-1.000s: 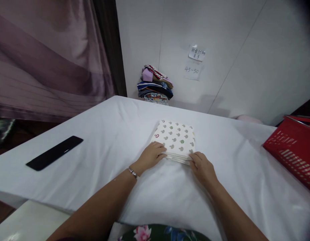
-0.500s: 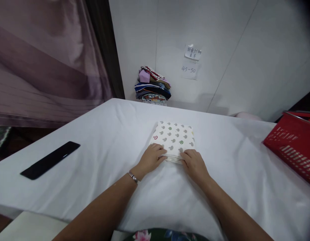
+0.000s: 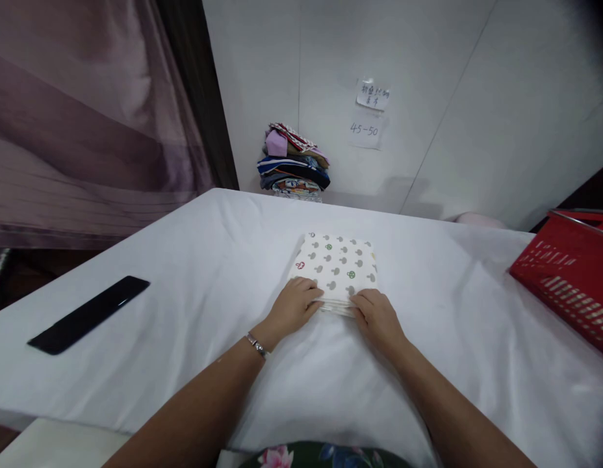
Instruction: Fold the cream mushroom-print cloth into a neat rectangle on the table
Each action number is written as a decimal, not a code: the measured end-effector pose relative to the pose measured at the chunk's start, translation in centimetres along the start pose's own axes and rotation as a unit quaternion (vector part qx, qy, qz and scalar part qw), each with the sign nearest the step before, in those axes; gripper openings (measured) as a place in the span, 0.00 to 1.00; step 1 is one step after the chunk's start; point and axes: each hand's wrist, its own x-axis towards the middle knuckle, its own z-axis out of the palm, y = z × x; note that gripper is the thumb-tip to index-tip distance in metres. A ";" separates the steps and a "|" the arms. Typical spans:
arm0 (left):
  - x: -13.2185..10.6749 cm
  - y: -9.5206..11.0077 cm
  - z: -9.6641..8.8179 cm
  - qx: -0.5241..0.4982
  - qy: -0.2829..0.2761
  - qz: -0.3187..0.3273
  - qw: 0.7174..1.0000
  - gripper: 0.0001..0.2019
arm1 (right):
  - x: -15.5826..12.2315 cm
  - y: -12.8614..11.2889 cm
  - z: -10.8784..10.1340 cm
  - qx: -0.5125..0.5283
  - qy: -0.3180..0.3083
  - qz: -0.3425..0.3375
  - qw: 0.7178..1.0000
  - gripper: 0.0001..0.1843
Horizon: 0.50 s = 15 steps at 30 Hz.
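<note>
A folded white cloth (image 3: 338,263) printed with grey, green and red mushrooms lies flat on the white-covered table (image 3: 208,260). Its layered near edge faces me. My left hand (image 3: 295,303), with a bracelet at the wrist, grips the near left corner, thumb at the layers and fingers on top. At the near right corner my right hand (image 3: 377,316) holds the same edge in the same way. Both sets of fingertips are closed on the cloth.
A black phone-like slab (image 3: 89,315) lies at the table's left. On the right stands a red plastic basket (image 3: 564,273). Beyond the far edge rises a stack of folded fabrics (image 3: 294,162) against the wall. A pinkish curtain (image 3: 87,130) hangs at the left.
Both hands keep their hold on the cloth's near corners, and the cloth stays in place. The whole view has shifted slightly.
</note>
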 end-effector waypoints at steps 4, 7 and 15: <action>0.1 0.1 0.0 0.015 -0.003 0.002 1.000 0.08 | 0.2 -0.4 -0.4 0.008 -0.018 0.004 1.000 0.08; 0.2 0.2 -0.1 0.034 -0.012 0.008 0.999 0.08 | 0.3 -0.6 -0.6 0.011 -0.017 0.008 1.000 0.08; 0.5 1.2 -0.4 0.076 -0.041 0.026 0.996 0.08 | 0.4 -0.7 -0.5 0.008 -0.021 0.018 1.000 0.10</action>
